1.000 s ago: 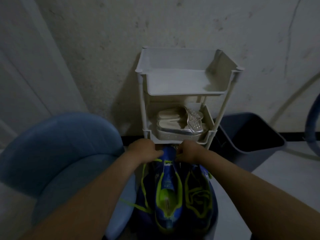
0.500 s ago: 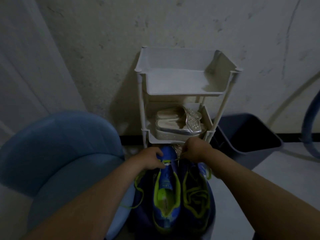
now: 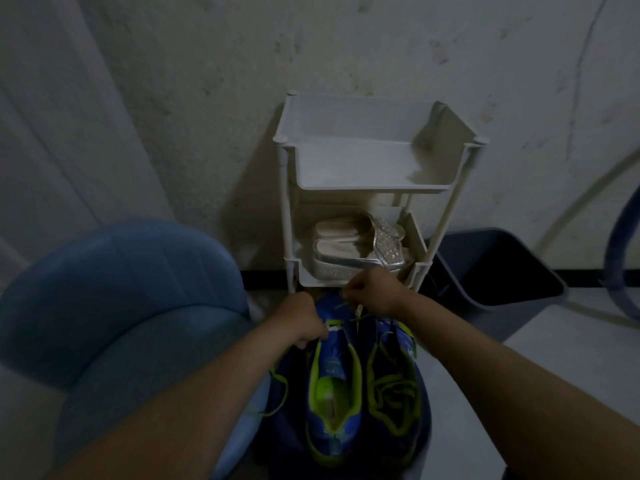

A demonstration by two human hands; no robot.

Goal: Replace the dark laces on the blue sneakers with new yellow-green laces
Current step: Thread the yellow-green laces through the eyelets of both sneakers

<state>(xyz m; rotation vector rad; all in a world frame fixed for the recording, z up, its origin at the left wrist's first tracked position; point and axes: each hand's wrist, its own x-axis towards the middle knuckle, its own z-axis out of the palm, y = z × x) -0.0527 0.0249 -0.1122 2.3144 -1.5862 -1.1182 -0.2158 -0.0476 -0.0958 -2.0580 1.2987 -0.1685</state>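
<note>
My right hand [image 3: 375,294] has its fingers [image 3: 350,299] pinching the yellow-green lace [image 3: 341,305] up at the toe of the unlaced sneaker [image 3: 334,382]. My left hand [image 3: 304,322] is curled round that shoe's toe-side edge; too dim to tell if it pinches lace as well. Both shoes sit side by side below the rack [image 3: 374,183], the other sneaker [image 3: 394,382] just right of it.

Risks as I read it:
- The lace end slips from the pinch, since the strand is thin and the light is poor.
- A hard pull runs the lace through unevenly; a loose tail [image 3: 280,386] already hangs off the left side.
- The loose tail could snag against the blue chair [image 3: 121,289].
- I could miss an eyelet, as I can barely see them here.
</note>
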